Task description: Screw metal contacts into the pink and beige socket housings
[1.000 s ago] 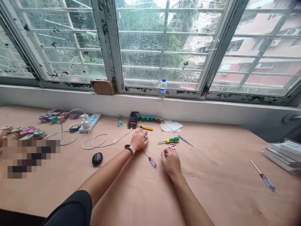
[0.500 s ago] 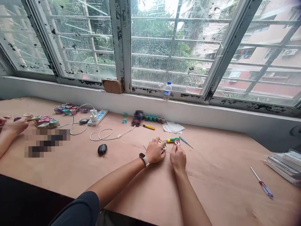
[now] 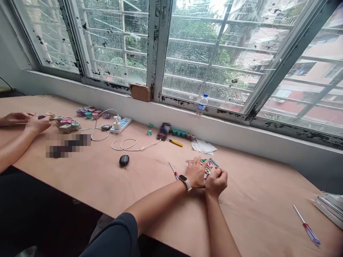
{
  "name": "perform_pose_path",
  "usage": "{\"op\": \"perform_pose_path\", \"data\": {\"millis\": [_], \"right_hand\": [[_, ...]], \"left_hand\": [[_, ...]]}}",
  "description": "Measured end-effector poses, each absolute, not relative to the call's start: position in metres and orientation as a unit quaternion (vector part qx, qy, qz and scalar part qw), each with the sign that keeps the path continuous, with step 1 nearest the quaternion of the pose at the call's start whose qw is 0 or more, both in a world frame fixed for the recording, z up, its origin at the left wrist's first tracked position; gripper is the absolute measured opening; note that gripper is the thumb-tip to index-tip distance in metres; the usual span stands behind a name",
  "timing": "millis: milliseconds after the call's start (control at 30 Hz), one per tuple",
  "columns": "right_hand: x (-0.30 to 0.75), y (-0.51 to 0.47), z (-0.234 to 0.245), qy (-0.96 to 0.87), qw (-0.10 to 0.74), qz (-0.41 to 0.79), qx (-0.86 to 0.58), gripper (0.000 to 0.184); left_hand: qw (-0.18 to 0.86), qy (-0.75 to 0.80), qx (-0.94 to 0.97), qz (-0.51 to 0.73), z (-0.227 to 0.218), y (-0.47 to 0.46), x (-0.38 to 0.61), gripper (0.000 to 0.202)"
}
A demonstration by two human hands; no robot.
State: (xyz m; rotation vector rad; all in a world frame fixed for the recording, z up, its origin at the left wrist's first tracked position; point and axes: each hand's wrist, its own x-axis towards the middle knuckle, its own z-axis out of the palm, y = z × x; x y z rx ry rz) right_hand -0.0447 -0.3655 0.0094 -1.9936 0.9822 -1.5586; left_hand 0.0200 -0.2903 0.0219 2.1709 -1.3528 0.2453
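My left hand (image 3: 197, 174), with a white watch on its wrist, and my right hand (image 3: 216, 182) meet near the middle of the brown table (image 3: 150, 200). Both are closed around a small pink and cream part (image 3: 209, 166) held between them. The tips of a green and yellow screwdriver (image 3: 203, 160) and a thin blue tool (image 3: 215, 162) show just behind my fingers. A red-handled screwdriver (image 3: 173, 170) lies just left of my left wrist.
Another person's hands (image 3: 32, 121) work at the far left beside several coloured small parts (image 3: 68, 123). A power strip (image 3: 120, 125) with white cables, a black oval object (image 3: 124, 160), a yellow screwdriver (image 3: 175, 142), white papers (image 3: 205, 146), a water bottle (image 3: 201, 104) and a second red and blue screwdriver (image 3: 307, 225) lie about.
My view has swung left, so everything has shifted right. My hands moved together from apart and closed on the pink part, which lay on the table a second ago.
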Motion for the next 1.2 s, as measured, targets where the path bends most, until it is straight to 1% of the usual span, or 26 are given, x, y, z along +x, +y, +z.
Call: {"op": "perform_pose_path", "data": {"millis": [67,100,200,367,433,500,633,700,800,933,1067,1200], "right_hand": [[-0.045,-0.363,0.012,0.349,0.24,-0.563,-0.71,0.032],[-0.045,-0.361,0.014,0.344,0.251,-0.562,-0.709,0.033],[-0.042,-0.355,0.017,0.303,0.253,-0.565,-0.724,0.037],[-0.04,-0.348,0.018,0.233,0.222,-0.572,-0.754,0.039],[-0.042,-0.351,0.018,0.233,0.205,-0.575,-0.757,0.037],[-0.044,-0.357,0.018,0.226,0.19,-0.562,-0.772,0.031],[-0.05,-0.369,0.017,0.19,0.184,-0.48,-0.836,0.017],[-0.053,-0.373,0.017,0.175,0.186,-0.433,-0.865,0.013],[-0.058,-0.375,0.018,0.153,0.186,-0.384,-0.891,0.015],[-0.064,-0.374,0.026,0.122,0.166,-0.35,-0.914,0.02],[-0.072,-0.374,0.042,0.127,0.189,-0.298,-0.927,0.022],[-0.079,-0.372,0.053,0.157,0.192,-0.233,-0.94,0.025]], "left_hand": [[0.296,-0.519,0.796,0.095,0.023,-0.278,0.021,0.092],[0.304,-0.526,0.788,0.101,0.023,-0.269,0.022,0.093],[0.326,-0.539,0.765,0.133,0.023,-0.237,0.025,0.084],[0.348,-0.512,0.772,0.145,0.012,-0.184,0.035,0.058],[0.358,-0.49,0.783,0.137,0.006,-0.169,0.042,0.052],[0.362,-0.472,0.793,0.13,0.002,-0.158,0.049,0.048],[0.38,-0.441,0.803,0.128,-0.001,-0.144,0.062,0.041],[0.399,-0.417,0.808,0.12,-0.001,-0.142,0.067,0.037],[0.431,-0.393,0.806,0.099,-0.004,-0.143,0.073,0.031],[0.474,-0.386,0.787,0.076,-0.007,-0.144,0.076,0.024],[0.511,-0.347,0.783,0.07,-0.007,-0.144,0.08,0.017],[0.536,-0.327,0.776,0.053,-0.006,-0.144,0.084,0.014]]}}
